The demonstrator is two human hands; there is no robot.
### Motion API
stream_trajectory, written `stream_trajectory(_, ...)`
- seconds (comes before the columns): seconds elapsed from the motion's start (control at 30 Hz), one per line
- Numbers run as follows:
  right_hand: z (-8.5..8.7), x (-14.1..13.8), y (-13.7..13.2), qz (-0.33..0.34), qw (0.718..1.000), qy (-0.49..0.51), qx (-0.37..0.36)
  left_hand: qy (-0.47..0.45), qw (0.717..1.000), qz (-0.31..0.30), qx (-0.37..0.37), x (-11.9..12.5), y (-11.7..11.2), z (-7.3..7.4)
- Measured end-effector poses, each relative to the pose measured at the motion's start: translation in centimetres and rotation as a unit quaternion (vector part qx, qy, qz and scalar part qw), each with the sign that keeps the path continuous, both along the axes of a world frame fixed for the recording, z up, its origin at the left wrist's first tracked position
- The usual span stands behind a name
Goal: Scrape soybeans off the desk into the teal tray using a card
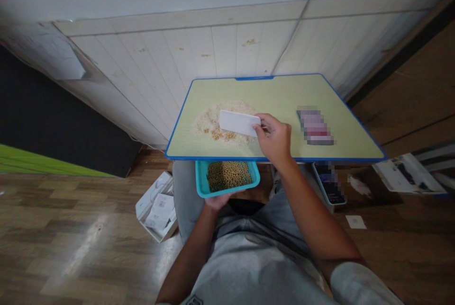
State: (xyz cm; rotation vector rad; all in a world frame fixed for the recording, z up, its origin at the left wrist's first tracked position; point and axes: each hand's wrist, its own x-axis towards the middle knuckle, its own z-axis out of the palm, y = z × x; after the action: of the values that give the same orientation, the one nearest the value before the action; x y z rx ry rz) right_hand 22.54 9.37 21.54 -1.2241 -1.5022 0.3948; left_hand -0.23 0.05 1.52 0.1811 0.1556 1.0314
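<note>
In our head view, our right hand (276,137) pinches a flat white card (239,123) between its fingers, tilted over a spread of pale grains (232,105) and a few yellow beans (216,134) on the blue-edged worktop (284,94). Our left hand (218,201) supports a teal tub (201,177) from beneath, just below the worktop's near edge; inside we see many tan beans (229,174). A pixelated phone (315,126) lies to the right of our right hand, and a white box (151,198) holding papers sits on the wooden floor (88,229) at left.
</note>
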Motion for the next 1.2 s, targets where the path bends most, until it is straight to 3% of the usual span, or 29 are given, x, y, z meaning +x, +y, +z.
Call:
stream_trajectory(0.57,0.6,-0.8,0.6,0.024,1.0,-0.018,-0.006,0.063,0.998,0.013,-0.02,0.5,0.0,0.7)
stream_trajectory(1.2,0.3,-0.9,0.7,0.036,0.999,-0.016,-0.027,0.031,0.999,0.001,0.008,0.5,0.1,1.1)
